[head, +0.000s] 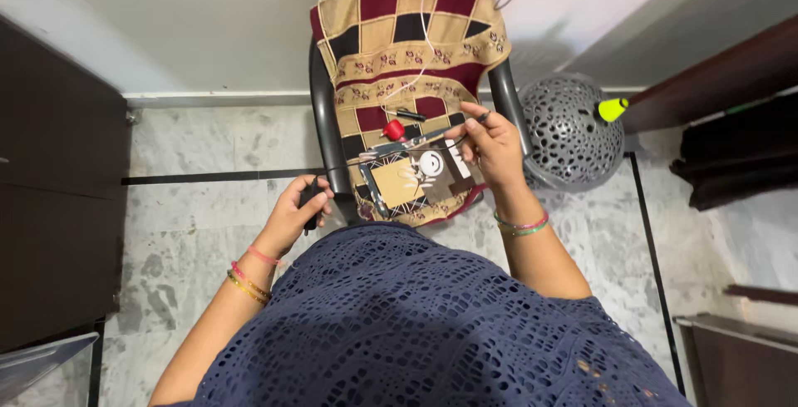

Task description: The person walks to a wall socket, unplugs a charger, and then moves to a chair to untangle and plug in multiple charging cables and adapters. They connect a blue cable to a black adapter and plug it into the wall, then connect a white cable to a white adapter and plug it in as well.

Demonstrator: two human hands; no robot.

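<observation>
A dark plastic chair (pixel 326 128) stands before me, draped with a checked maroon, tan and black cloth (pixel 407 33). On its seat lies a small brown and dark cardboard box (pixel 411 178), with a red-capped tool (pixel 394 130) and a black pen-like item (pixel 409 114) beside it. My right hand (pixel 490 145) hovers at the box's right edge, pinching a small dark piece between fingertips. My left hand (pixel 295 212) grips a small black object next to the chair's left front corner. A white cable (pixel 426 16) runs down the cloth.
A grey perforated round basket (pixel 573 133) with a yellow-green cap stands right of the chair. Dark wooden furniture (pixel 58 191) lines the left side, more dark furniture at the right. The floor is grey marble with dark strips. A clear container corner shows at bottom left.
</observation>
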